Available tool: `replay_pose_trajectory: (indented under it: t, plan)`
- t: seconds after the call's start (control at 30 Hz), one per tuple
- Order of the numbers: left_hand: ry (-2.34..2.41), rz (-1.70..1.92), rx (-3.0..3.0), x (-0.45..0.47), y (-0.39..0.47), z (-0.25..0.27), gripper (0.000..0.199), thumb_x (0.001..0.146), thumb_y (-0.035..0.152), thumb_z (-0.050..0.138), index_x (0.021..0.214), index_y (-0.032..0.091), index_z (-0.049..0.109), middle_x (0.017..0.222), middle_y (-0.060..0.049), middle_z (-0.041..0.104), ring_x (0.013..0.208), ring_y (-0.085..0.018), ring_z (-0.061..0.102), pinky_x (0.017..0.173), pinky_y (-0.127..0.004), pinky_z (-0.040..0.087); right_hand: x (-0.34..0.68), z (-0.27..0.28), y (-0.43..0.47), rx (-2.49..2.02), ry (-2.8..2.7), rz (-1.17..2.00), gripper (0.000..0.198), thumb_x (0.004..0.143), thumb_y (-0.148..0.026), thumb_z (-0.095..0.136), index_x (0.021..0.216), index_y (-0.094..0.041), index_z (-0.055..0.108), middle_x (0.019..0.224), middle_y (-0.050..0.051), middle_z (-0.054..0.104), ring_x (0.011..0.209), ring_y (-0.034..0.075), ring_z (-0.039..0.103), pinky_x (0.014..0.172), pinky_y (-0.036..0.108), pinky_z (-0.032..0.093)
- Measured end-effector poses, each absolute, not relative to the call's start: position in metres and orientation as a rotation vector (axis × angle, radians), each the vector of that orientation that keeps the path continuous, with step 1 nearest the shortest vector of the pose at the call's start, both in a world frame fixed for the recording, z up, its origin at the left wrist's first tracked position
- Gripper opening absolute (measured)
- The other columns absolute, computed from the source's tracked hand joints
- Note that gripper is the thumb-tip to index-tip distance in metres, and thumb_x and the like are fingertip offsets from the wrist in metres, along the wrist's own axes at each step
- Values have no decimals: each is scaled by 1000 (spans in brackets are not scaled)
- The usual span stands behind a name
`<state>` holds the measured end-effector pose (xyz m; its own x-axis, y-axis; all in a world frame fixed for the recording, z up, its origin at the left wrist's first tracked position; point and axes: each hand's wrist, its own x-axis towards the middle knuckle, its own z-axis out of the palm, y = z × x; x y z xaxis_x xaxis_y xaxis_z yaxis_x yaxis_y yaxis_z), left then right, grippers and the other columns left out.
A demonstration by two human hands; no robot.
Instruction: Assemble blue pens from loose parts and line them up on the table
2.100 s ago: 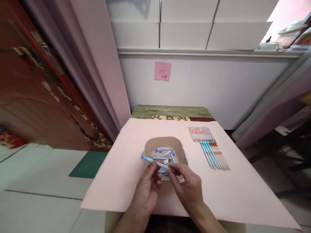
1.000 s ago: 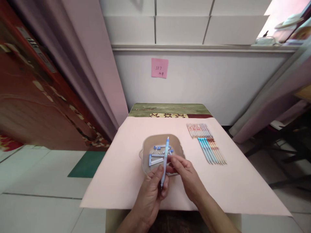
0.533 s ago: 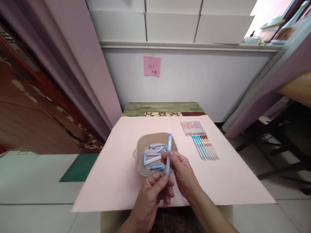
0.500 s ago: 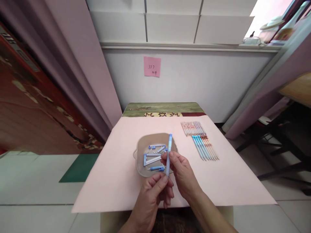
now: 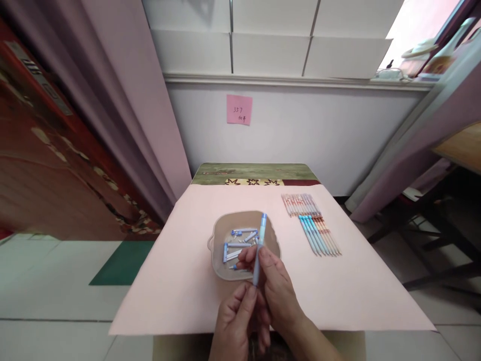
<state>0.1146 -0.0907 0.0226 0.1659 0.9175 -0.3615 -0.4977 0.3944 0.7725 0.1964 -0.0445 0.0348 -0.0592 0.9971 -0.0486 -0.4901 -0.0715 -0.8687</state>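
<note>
A white wall (image 5: 293, 140) stood behind the table, whose pink cover (image 5: 161, 296) bore an open container (image 5: 242, 219) near the middle and two rows of pens at the right, the farther row (image 5: 300, 204) just beyond the nearer row (image 5: 319, 236). The right hand (image 5: 278, 291) was closed, thumb and fingers pinching the middle of a blue pen (image 5: 262, 230); the left hand (image 5: 236, 318) pinched its lower end. The pen leaned slightly, its upper part above the container, where slim pen parts (image 5: 239, 245) lay loose.
</note>
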Motion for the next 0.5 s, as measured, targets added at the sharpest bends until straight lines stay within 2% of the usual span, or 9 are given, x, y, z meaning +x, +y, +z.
replay_pose_trajectory:
  t: [0.1, 0.33, 0.5]
  plan:
    - [931, 1106, 614, 114, -92, 26, 36, 75, 49, 67, 68, 15, 60, 49, 0, 56, 37, -9, 49, 37, -18, 35, 195, 37, -46, -883, -833, 1449, 38, 88, -56, 47, 77, -22, 58, 89, 6, 63, 82, 18, 62, 77, 30, 54]
    - [949, 1078, 558, 111, -95, 20, 37, 73, 47, 69, 60, 16, 55, 43, 2, 49, 34, -5, 37, 38, -17, 24, 194, 33, -49, -876, -815, 1447, 39, 92, -52, 42, 88, -20, 63, 90, 7, 65, 84, 19, 63, 78, 30, 52]
    - [983, 1148, 474, 112, -102, 19, 37, 70, 51, 71, 64, 17, 57, 46, 3, 48, 39, -6, 39, 41, -18, 27, 187, 42, -56, -777, -853, 1412, 36, 93, -49, 42, 76, -21, 55, 86, 5, 62, 81, 17, 61, 76, 27, 52]
